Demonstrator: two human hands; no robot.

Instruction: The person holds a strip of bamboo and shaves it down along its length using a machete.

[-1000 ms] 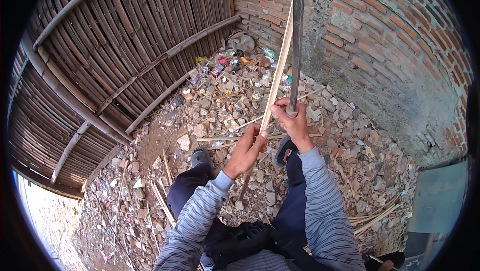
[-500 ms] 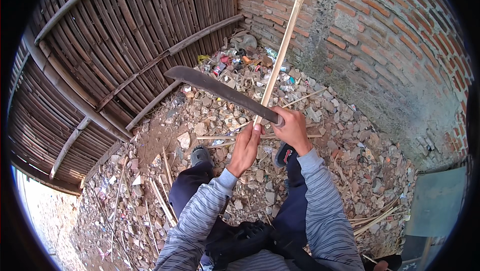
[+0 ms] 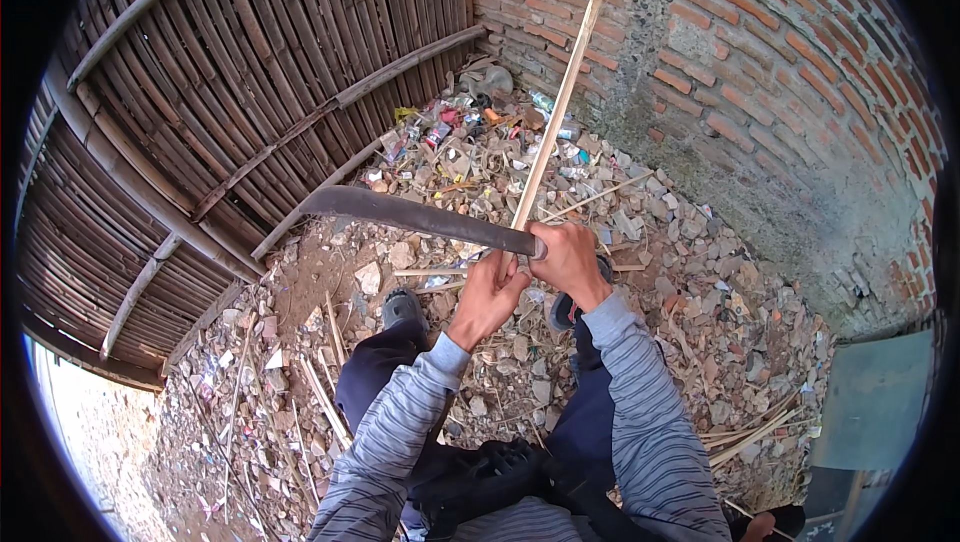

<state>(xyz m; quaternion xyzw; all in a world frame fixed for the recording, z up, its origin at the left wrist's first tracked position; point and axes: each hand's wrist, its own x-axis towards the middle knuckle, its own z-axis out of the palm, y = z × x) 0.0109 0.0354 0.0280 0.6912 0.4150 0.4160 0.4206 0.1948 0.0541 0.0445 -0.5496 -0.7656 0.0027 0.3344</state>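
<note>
- The left hand (image 3: 486, 298) is closed round the near end of a pale wooden strip (image 3: 557, 125), its fingers curled in toward the right hand.
- The right hand (image 3: 570, 258) grips the handle end of a machete (image 3: 415, 216), just to the right of the left hand and slightly farther off.
- The machete's dark blade reaches out to the left, its broad, curved tip at the far left end.
- The strip rises from the hands toward the far side, leaning right — the blade crosses over it close to the near end. Whether the edge bites into the wood cannot be told.
- Below lies stony rubble (image 3: 690, 342), with loose sticks (image 3: 757, 438) on the near right and more thin pieces (image 3: 325, 397) on the near left.
- A dark slatted fence (image 3: 300, 52) stands on the left; a brick wall (image 3: 770, 92) on the far right.
- Coloured litter (image 3: 450, 124) is heaped toward their corner — far side.
</note>
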